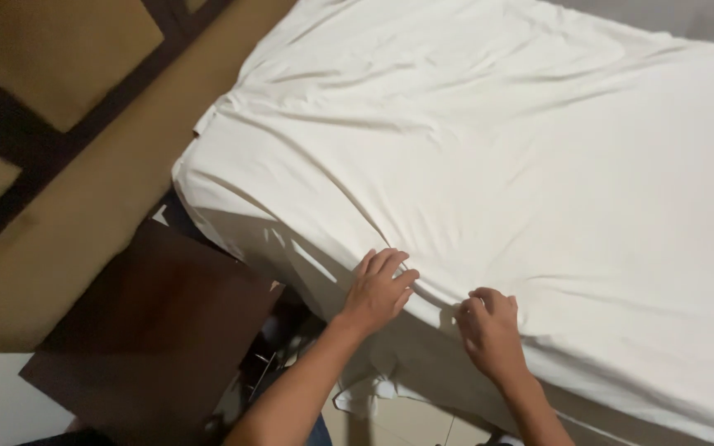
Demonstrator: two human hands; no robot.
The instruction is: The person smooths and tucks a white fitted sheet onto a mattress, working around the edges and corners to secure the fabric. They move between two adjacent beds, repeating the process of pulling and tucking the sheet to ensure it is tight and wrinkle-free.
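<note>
A white bed sheet (489,157) covers a mattress that fills most of the view, with creases running across it. My left hand (379,287) lies flat on the sheet near the mattress's side edge, fingers together and pressing down. My right hand (489,326) sits just to its right, fingers curled and pinching a fold of the sheet at the edge. The sheet's loose hem (373,388) hangs below both hands over the side of the bed.
A dark brown wooden bedside table (154,330) stands at the lower left, close to the bed corner. Behind it is a tan padded headboard wall (51,107) with dark wooden strips. Pale floor (406,425) shows under the hanging sheet.
</note>
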